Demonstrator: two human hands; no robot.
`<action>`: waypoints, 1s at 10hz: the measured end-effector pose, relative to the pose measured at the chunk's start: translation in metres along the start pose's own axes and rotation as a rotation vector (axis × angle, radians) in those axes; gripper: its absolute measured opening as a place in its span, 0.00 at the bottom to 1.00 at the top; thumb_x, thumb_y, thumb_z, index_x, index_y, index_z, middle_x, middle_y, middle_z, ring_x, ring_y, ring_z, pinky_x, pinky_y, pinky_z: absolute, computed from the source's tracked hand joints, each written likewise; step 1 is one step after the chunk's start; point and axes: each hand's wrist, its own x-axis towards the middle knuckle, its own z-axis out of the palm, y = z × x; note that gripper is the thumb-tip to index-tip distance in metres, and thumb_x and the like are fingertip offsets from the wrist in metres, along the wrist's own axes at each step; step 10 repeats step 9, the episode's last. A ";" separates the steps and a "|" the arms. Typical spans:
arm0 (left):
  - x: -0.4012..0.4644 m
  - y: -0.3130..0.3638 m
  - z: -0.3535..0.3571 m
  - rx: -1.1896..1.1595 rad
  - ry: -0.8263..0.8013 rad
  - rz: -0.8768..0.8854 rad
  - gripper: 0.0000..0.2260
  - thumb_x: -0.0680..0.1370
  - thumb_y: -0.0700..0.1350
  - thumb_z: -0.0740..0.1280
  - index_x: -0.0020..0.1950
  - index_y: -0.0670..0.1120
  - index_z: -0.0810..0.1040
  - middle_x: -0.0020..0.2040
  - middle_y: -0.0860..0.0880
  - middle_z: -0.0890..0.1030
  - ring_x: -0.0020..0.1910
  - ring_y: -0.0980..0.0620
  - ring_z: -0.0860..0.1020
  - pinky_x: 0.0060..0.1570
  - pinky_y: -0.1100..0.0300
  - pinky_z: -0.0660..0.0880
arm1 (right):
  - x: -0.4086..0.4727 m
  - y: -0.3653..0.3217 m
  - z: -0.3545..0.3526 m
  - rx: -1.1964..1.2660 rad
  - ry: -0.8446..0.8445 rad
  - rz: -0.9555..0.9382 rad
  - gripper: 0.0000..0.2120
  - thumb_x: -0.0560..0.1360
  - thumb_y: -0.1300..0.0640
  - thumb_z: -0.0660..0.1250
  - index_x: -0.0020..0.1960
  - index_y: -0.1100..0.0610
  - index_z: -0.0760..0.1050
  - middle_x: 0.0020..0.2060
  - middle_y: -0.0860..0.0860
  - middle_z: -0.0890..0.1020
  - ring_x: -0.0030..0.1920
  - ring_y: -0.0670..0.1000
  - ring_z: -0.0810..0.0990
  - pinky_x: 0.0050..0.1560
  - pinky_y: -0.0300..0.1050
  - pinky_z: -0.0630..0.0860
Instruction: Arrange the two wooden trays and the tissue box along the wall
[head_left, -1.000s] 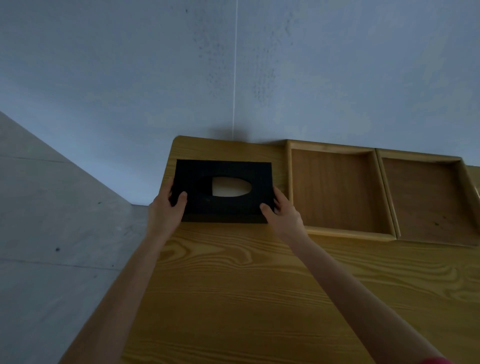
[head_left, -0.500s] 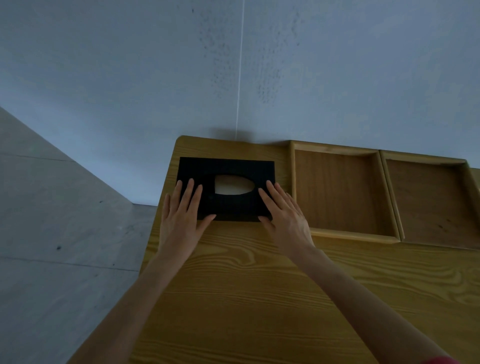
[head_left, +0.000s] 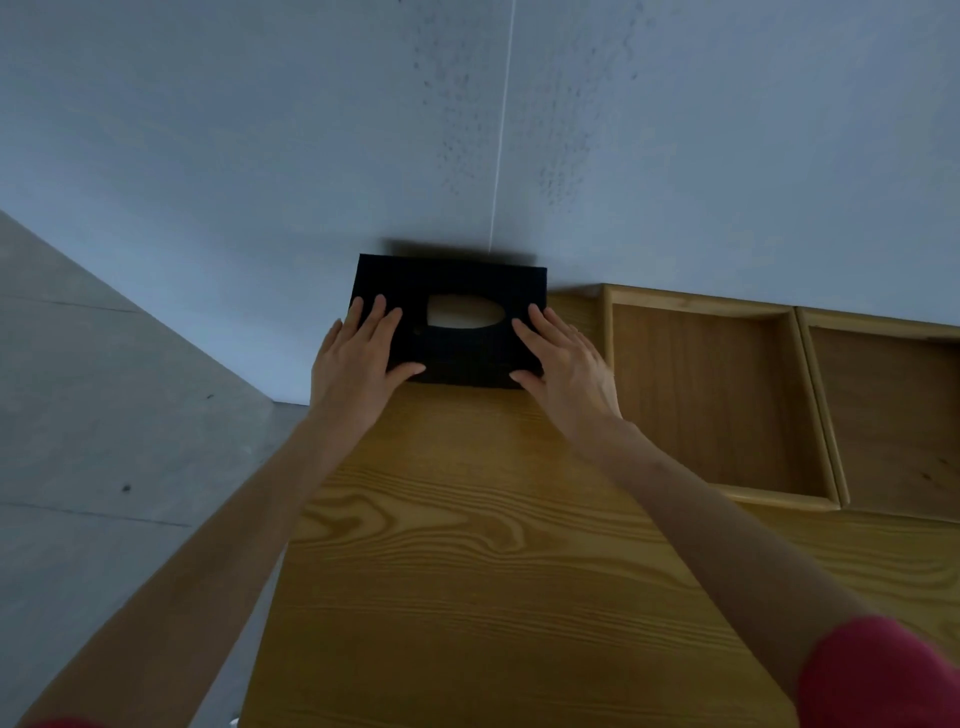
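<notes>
The black tissue box (head_left: 457, 283) with an oval opening sits at the table's far left corner, its back edge against the wall. My left hand (head_left: 358, 358) lies flat on its left end, fingers spread. My right hand (head_left: 563, 361) lies flat on its right end, fingers extended. Neither hand grips it. To the right, one wooden tray (head_left: 696, 304) stands against the wall, with a narrow gap to the box. A second wooden tray (head_left: 883, 325) touches it on the right and runs out of frame.
The wooden table (head_left: 493, 571) ends at a left edge just below my left hand, with grey floor (head_left: 104, 467) beyond. The pale wall (head_left: 467, 130) rises directly behind the box and trays.
Both hands went from gripping the box's ends to lying flat on top. The box slid away from me until it met the wall.
</notes>
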 end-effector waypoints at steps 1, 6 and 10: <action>0.011 -0.001 -0.003 0.002 -0.007 0.000 0.30 0.75 0.54 0.62 0.73 0.44 0.58 0.76 0.44 0.57 0.76 0.45 0.53 0.73 0.49 0.55 | 0.010 0.001 0.001 -0.017 -0.002 0.001 0.27 0.75 0.57 0.66 0.71 0.55 0.61 0.73 0.53 0.61 0.74 0.51 0.56 0.72 0.48 0.55; 0.025 0.009 -0.019 0.073 -0.184 -0.039 0.34 0.76 0.53 0.62 0.75 0.43 0.49 0.77 0.43 0.49 0.76 0.42 0.47 0.73 0.41 0.47 | 0.017 0.003 -0.013 -0.149 -0.196 -0.015 0.31 0.77 0.48 0.61 0.74 0.52 0.50 0.76 0.51 0.50 0.75 0.51 0.48 0.74 0.52 0.46; 0.003 0.055 -0.056 0.146 -0.070 0.040 0.36 0.76 0.58 0.58 0.75 0.44 0.44 0.77 0.42 0.46 0.76 0.40 0.43 0.73 0.41 0.42 | -0.014 -0.008 -0.068 -0.193 -0.213 0.035 0.35 0.76 0.44 0.60 0.75 0.52 0.45 0.76 0.52 0.47 0.75 0.54 0.42 0.73 0.59 0.42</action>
